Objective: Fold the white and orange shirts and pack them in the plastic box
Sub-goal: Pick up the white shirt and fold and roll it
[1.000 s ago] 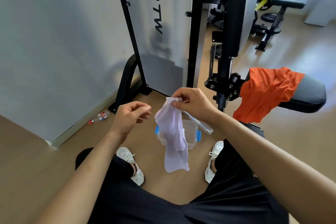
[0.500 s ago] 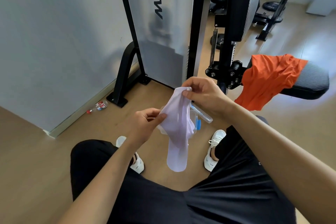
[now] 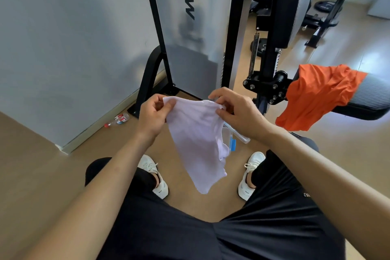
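The white shirt (image 3: 198,139) hangs in the air between my knees, spread along its top edge. My left hand (image 3: 153,114) pinches its left corner and my right hand (image 3: 236,110) pinches its right corner. Behind the cloth, on the floor, only a sliver of the clear plastic box (image 3: 229,135) with a blue clip shows; its lid edge sticks out to the right. The orange shirt (image 3: 318,95) lies draped over the end of a padded black seat at the right, apart from both hands.
A black gym machine frame (image 3: 230,34) with a white panel stands straight ahead. The padded seat (image 3: 371,99) juts in from the right. A small plastic bottle (image 3: 118,120) lies by the wall at the left. My white shoes (image 3: 157,177) rest on the wooden floor.
My left hand rose from the shirt's side to grip its top left corner. Both hands pulled apart, so the shirt went from hanging in a bunch to spread between them.
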Motion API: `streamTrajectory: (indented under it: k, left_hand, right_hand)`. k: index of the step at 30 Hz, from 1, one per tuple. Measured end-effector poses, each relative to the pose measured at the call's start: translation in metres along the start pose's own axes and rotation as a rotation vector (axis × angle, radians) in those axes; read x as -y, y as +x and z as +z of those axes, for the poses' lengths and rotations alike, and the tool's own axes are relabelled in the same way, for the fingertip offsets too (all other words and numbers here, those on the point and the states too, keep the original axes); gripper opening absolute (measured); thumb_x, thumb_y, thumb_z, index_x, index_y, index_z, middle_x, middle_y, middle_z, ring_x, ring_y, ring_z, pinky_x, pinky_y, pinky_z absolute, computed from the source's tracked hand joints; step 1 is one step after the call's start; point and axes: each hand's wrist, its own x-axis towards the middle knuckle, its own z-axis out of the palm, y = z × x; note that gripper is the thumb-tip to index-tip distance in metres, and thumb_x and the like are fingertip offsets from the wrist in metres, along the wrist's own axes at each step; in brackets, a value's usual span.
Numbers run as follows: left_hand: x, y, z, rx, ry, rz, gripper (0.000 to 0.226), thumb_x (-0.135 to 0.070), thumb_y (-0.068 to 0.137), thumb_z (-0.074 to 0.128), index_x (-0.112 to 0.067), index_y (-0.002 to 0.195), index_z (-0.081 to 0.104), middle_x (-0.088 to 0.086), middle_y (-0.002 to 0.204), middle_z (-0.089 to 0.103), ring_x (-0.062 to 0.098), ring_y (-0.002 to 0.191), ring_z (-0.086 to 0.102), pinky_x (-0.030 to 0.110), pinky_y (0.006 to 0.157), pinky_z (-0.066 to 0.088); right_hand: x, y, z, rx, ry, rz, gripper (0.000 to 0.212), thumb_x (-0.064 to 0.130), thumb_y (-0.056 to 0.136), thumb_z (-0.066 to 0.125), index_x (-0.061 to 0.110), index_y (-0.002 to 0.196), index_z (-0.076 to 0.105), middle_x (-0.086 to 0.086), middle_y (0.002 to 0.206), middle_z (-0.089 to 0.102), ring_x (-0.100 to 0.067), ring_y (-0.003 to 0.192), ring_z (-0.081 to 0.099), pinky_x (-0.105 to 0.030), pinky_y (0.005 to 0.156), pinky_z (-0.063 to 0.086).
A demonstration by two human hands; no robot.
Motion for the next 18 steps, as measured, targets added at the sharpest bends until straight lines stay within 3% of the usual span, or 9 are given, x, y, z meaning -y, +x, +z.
streamTrajectory:
  k: [2,4,8,10,13,16,17,18]
  left_hand:
    - [-0.007,0.009,-0.001,-0.004,0.025,0.008,0.021,-0.035,0.093,0.068,-0.014,0.093,0.068,0.019,0.095,0.070,0.021,0.082,0.062,0.053,0.076,0.057]
    - [-0.014,0.016,-0.001,-0.011,0.040,0.011,0.021,-0.034,0.093,0.068,-0.013,0.093,0.068,0.018,0.092,0.070,0.020,0.080,0.062,0.052,0.072,0.056]
    - [-0.022,0.020,0.001,-0.018,0.058,0.006,0.020,-0.035,0.093,0.067,-0.016,0.090,0.068,0.004,0.082,0.065,0.018,0.075,0.059,0.031,0.058,0.046]
    - [-0.021,0.019,0.001,-0.026,0.051,0.003,0.018,-0.035,0.092,0.068,-0.018,0.087,0.069,0.008,0.082,0.065,0.019,0.075,0.058,0.032,0.059,0.047]
    - [-0.023,0.014,0.002,-0.015,-0.004,-0.012,0.012,-0.029,0.091,0.070,-0.019,0.084,0.070,0.007,0.080,0.065,0.020,0.076,0.059,0.039,0.067,0.050]
    - [-0.029,0.008,0.003,-0.001,-0.009,-0.010,0.013,-0.029,0.090,0.071,-0.023,0.079,0.070,-0.001,0.074,0.065,0.016,0.074,0.060,0.038,0.068,0.053]
    - [-0.032,0.007,0.004,-0.004,-0.004,-0.009,0.014,-0.030,0.090,0.071,-0.021,0.079,0.070,0.003,0.074,0.065,0.016,0.074,0.061,0.038,0.068,0.053]
    - [-0.036,0.006,0.004,-0.014,0.003,-0.006,0.014,-0.030,0.089,0.072,-0.020,0.079,0.071,0.009,0.076,0.067,0.017,0.073,0.060,0.038,0.067,0.053]
  right_hand:
    - [0.007,0.002,-0.003,0.072,-0.090,-0.095,0.039,-0.005,0.093,0.056,0.020,0.121,0.067,0.020,0.092,0.063,0.006,0.075,0.056,-0.008,0.070,0.042]
    - [0.008,0.008,-0.004,0.149,-0.197,-0.188,0.040,-0.003,0.095,0.054,0.022,0.120,0.072,0.010,0.100,0.065,0.004,0.078,0.056,-0.008,0.074,0.041]
    - [0.003,0.024,-0.005,0.172,-0.329,-0.165,0.039,-0.003,0.092,0.054,0.021,0.112,0.077,-0.004,0.100,0.065,-0.023,0.087,0.063,-0.037,0.080,0.053]
    - [0.004,0.031,-0.007,0.130,-0.357,-0.085,0.041,-0.002,0.090,0.051,0.018,0.116,0.075,-0.007,0.100,0.065,-0.028,0.090,0.063,-0.042,0.084,0.052]
    - [0.007,0.039,-0.010,0.116,-0.331,0.048,0.045,-0.001,0.091,0.049,0.019,0.124,0.071,-0.008,0.109,0.068,-0.027,0.101,0.063,-0.033,0.091,0.049]
    - [0.013,0.043,-0.012,0.073,-0.189,0.128,0.044,-0.002,0.089,0.053,0.015,0.125,0.071,-0.005,0.114,0.072,-0.015,0.092,0.061,-0.007,0.083,0.045]
    - [0.016,0.044,-0.012,0.056,-0.127,0.150,0.043,-0.002,0.089,0.055,0.015,0.124,0.072,-0.004,0.111,0.074,-0.014,0.088,0.063,-0.007,0.083,0.048]
    - [0.018,0.046,-0.012,0.043,-0.056,0.171,0.041,-0.001,0.088,0.057,0.016,0.123,0.073,-0.003,0.106,0.074,-0.016,0.086,0.067,-0.016,0.085,0.055]
